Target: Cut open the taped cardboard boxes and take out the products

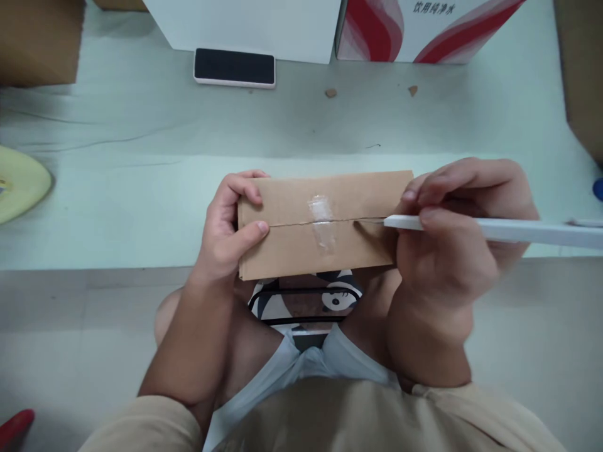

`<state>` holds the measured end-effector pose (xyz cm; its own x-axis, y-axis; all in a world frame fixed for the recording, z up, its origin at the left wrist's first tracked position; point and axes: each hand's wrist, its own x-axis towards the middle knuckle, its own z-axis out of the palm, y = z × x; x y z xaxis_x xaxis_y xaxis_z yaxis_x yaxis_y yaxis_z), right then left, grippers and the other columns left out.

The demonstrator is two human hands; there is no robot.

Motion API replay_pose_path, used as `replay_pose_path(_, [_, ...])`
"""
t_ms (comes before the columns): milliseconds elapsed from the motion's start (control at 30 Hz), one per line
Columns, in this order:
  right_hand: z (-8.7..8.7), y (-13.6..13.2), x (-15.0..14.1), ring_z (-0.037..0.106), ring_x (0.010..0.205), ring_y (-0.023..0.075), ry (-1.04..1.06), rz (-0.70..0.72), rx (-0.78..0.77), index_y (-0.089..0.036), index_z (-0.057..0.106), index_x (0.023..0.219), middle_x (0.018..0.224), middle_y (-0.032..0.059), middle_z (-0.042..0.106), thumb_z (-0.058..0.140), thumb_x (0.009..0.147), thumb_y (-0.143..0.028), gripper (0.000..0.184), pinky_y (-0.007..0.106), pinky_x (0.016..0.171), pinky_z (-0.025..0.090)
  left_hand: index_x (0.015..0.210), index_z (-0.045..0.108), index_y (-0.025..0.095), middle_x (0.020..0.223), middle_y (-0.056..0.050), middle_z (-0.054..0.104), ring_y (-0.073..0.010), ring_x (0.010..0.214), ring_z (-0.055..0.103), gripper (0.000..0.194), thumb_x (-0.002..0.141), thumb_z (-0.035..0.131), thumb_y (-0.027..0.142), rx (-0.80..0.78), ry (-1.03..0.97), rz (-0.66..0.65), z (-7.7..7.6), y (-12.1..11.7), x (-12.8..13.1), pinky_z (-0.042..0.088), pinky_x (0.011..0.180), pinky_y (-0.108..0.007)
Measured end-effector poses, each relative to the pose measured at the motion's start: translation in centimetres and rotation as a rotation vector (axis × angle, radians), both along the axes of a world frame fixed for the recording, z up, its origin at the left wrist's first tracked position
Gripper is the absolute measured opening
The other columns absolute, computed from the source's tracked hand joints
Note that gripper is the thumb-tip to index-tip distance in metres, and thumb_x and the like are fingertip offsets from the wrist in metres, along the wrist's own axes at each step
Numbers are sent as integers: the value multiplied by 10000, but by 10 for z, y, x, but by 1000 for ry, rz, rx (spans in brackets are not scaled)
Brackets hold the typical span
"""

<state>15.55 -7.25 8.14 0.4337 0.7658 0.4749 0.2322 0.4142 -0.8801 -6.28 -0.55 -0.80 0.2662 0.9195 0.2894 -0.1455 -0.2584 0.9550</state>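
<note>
A small brown cardboard box (287, 245) is held tilted at the table's front edge. A short strip of clear tape (322, 210) crosses the seam between its flaps. My left hand (230, 220) grips the box's left end, thumb on top near the seam. My right hand (456, 220) is closed around a long white utility knife (513, 230) at the box's right end. The knife's thin tip points left along the seam, right of the tape. Whether the tip touches or enters the cardboard, I cannot tell.
White boxes (254, 25) stand at the back, one with red waves (377, 31). A black-topped device (234, 66) lies before them. Cardboard scraps (331, 93) are on the pale table (141, 213). A yellow object (21, 184) is at left, brown boxes (40, 41) at the sides.
</note>
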Motion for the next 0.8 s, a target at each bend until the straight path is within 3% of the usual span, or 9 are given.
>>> replay_pose_path(133, [-4,5,11,521,611,111,67,-37,55,-224,572,685,663,-19,489,538,652,-81,151,259,554,407,889,562,233,1154,-62,648,-277,1095,556,441,627,847,446,7,-49,8,-4,2,0,420,850,-380])
replay_pose_path(333, [-17,5,35,562,619,164,-41,29,-58,-253,552,779,693,9,530,625,807,-329,109,314,547,492,851,538,228,1102,-66,653,-281,1103,547,454,601,857,433,4,-84,44,-1,0,5,399,887,-398])
replay_pose_path(533, [-26,8,37,559,587,167,-42,100,-61,-275,573,844,671,-5,545,582,872,-406,134,320,527,483,812,506,236,1077,-68,648,-286,1043,555,495,553,858,468,-26,-86,93,-1,1,7,415,846,-425])
replay_pose_path(800, [-13,2,34,572,596,121,100,191,-51,-258,642,794,678,-30,602,595,827,-191,88,264,499,461,787,501,233,1011,-66,645,-264,995,552,483,506,852,409,-21,-129,124,-2,3,9,413,812,-405])
